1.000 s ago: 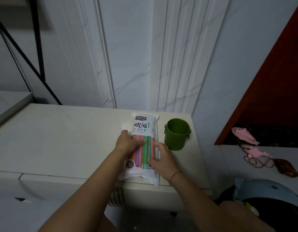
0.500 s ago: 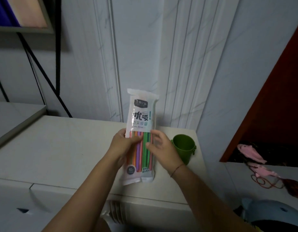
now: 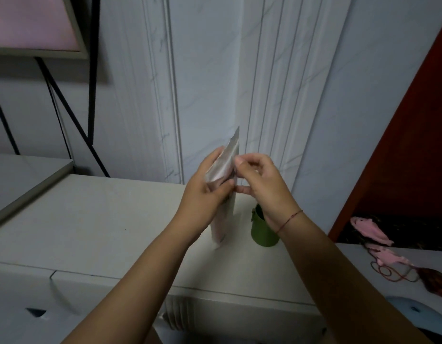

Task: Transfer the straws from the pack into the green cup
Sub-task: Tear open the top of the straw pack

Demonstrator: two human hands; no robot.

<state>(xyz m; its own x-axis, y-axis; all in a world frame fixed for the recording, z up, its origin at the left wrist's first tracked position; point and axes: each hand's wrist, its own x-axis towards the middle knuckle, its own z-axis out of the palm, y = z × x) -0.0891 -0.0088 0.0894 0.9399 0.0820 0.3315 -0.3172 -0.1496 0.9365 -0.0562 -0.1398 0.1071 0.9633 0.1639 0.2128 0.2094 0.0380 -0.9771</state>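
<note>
Two hands, our left hand (image 3: 205, 194) and right hand (image 3: 262, 184), pinch the pack (image 3: 226, 165) upright over the counter (image 3: 103, 219), edge-on, so we cannot see the straws. The right hand hides part of the cup (image 3: 260, 232). Earlier the pack's printed face showed.

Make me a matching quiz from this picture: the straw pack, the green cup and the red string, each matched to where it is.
Things:
1 straw pack
2 green cup
3 red string

Places:
A round the wrist of the right hand
B held upright between the left hand and the right hand
C standing on the counter, partly hidden behind the right wrist

Pairs: 1-B; 2-C; 3-A
</note>
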